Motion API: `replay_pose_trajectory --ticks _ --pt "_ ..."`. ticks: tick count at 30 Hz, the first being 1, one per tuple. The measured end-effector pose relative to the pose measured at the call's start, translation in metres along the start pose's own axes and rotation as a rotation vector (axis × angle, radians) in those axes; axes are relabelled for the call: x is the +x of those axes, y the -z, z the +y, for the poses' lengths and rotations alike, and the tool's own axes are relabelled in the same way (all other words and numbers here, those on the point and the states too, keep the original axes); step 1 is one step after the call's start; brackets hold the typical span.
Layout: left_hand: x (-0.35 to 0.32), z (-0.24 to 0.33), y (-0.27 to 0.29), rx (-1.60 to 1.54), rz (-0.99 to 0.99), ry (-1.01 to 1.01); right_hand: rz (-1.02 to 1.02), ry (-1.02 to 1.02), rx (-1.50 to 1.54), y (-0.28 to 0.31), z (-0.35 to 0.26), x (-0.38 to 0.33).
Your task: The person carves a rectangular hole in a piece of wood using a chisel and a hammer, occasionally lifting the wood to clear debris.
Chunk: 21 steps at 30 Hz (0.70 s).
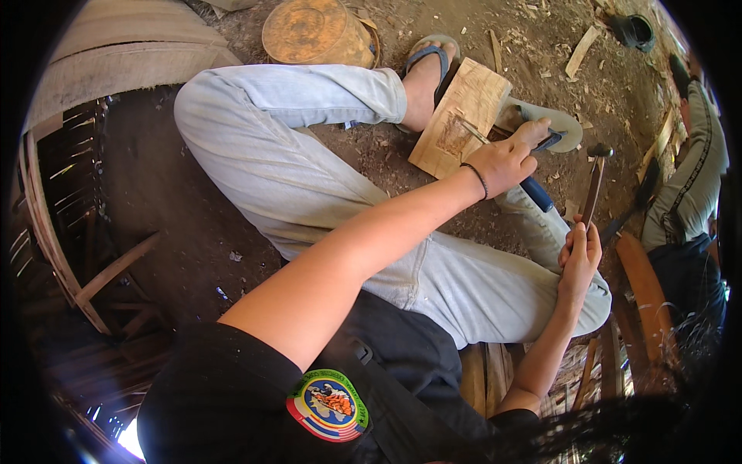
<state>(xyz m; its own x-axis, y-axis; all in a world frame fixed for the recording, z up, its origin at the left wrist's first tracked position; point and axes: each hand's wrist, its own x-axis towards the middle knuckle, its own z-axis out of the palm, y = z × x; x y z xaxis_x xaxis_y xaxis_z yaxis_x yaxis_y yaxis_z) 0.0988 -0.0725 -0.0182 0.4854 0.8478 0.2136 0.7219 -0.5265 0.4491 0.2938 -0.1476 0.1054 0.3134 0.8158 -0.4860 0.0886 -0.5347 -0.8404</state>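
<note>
A pale wooden block (478,87) lies tilted on the ground between my sandalled feet, with a rough recess cut into its face. My left hand (501,165) is closed around a chisel (536,194) with a blue handle. The chisel's metal blade reaches into the recess, and its handle end points down to the right. In my right hand (581,254), a hammer (593,188) is gripped by its handle. Its dark head is raised to the right, apart from the chisel.
A round wooden stump (313,32) stands beyond my bent leg. Wood chips (583,51) litter the dirt floor. At the far right sits another person (692,185) in grey trousers. A large curved board (131,58) is at the upper left, and a dark cup-like object (636,32) lies upper right.
</note>
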Motion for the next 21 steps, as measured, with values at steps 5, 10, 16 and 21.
replay_pose_trajectory --ticks 5,10,16,21 --pt "0.015 0.011 -0.007 -0.449 0.156 0.224 -0.001 -0.01 -0.056 0.004 0.002 0.0" --pt "0.019 0.014 -0.001 -0.447 -0.062 0.321 0.023 -0.038 -0.034 0.008 0.003 0.0" --pt "0.007 0.006 -0.035 -0.204 -0.079 0.033 -0.005 -0.128 0.104 0.009 0.001 0.001" --pt "0.006 0.003 -0.035 -0.296 -0.184 -0.032 0.002 -0.153 0.115 0.012 0.001 0.002"
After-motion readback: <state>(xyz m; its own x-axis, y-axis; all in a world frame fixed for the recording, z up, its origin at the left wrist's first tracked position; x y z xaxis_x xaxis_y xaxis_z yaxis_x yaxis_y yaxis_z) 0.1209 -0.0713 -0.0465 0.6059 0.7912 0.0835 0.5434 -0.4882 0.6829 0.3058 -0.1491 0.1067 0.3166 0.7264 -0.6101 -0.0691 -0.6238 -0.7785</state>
